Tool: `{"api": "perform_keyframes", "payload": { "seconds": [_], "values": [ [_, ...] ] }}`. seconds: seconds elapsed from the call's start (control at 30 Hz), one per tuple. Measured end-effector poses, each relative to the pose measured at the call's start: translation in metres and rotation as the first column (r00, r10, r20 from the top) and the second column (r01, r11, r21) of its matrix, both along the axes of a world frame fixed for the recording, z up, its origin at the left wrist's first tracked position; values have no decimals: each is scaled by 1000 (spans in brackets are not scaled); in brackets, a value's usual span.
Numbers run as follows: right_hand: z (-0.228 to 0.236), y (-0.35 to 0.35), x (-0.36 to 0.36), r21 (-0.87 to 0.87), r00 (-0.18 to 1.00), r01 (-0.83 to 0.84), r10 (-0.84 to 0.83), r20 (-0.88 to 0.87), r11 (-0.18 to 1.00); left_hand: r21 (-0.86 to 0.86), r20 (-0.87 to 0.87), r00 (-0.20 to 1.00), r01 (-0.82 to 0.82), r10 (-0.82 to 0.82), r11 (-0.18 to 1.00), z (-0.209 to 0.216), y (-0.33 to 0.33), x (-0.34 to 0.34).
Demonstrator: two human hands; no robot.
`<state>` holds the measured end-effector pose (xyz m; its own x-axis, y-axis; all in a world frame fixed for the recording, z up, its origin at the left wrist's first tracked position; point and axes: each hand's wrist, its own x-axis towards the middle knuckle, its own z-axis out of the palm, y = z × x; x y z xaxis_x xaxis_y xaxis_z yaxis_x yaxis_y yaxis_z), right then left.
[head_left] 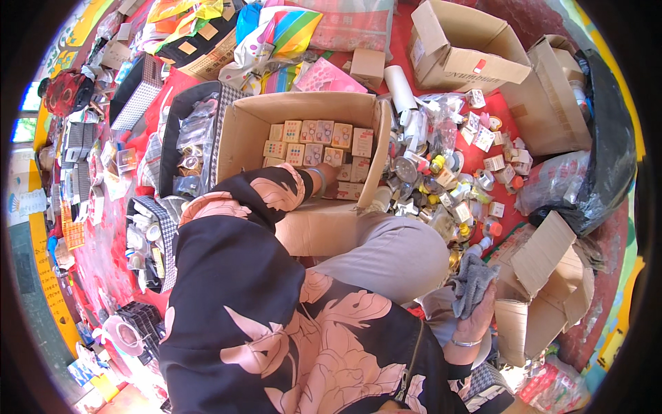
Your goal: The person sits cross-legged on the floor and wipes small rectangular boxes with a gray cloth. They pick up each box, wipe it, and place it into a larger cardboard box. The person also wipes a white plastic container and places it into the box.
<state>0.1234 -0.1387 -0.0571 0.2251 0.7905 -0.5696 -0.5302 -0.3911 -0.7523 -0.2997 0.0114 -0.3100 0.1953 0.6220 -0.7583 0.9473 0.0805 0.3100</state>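
Observation:
A large open cardboard box stands in front of me, with rows of small printed boxes packed along its far side. My left hand, a band at its wrist, reaches down inside. Its fingers are bunched at a small white box in the near row; the fingertips are partly hidden. Off to the right, over my leg, my right hand is closed round a crumpled grey cloth. A bracelet circles that wrist.
Right of the box lies a heap of small bottles, jars and little cartons on red sheeting. Empty cartons and a black plastic bag stand farther right. Checked fabric bins with packaged goods crowd the left.

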Motion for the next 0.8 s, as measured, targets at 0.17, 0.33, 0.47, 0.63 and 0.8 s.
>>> {"api": "perform_keyframes", "payload": {
  "seconds": [0.17,0.33,0.47,0.63,0.8],
  "values": [
    [-7,-6,5,-8,1000,18,-18,5,1000,672,-91,850,437,-519,598,82,0,12],
    [7,5,-16,-58,994,67,-61,87,996,711,-301,710,612,-637,347,12,16,-18],
    [4,1,-9,-26,999,16,-15,42,1000,574,-362,628,733,-689,366,13,17,-19],
    [9,4,-16,-44,999,5,-4,36,999,348,-432,509,856,-744,383,45,22,-11],
    [7,-7,-13,37,999,11,-12,37,999,469,-413,588,792,-696,391,36,32,-4]
  ]
}}
